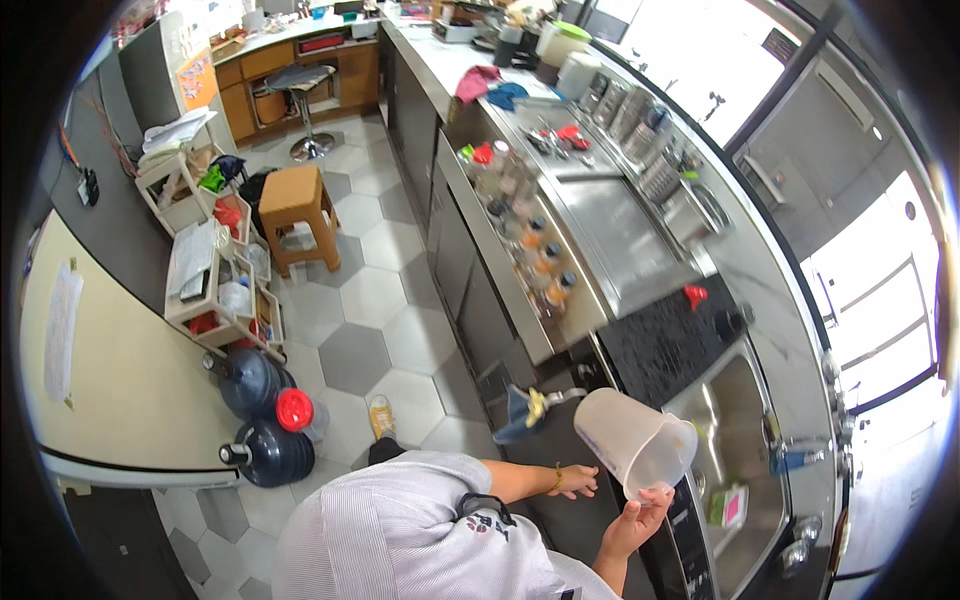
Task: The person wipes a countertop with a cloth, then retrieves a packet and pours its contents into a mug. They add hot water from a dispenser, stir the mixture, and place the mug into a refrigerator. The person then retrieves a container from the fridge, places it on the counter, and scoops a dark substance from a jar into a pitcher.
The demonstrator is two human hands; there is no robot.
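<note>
My right hand (634, 525) grips a translucent plastic pitcher (619, 427) by its rim, with the thumb and fingertips at the lip. The pitcher lies tilted in the air at the sink's front edge, its mouth facing the sink side, and no contents show in it. My left hand (577, 481) hangs just below the pitcher's body, in front of the dark cabinet, holding nothing, with its fingers loosely apart. Beyond the pitcher is a stainless steel sink (776, 480) with a small green-and-white pack (727, 506) in it. A blue cloth (517, 416) hangs at the counter front.
A black wet drip mat (667, 345) adjoins the sink, with a red object (695, 297) on it. Several bottles (551, 259) stand in a steel trough. Water jugs (274, 454), a brown stool (292, 195) and a cart (217, 277) line the floor's left side.
</note>
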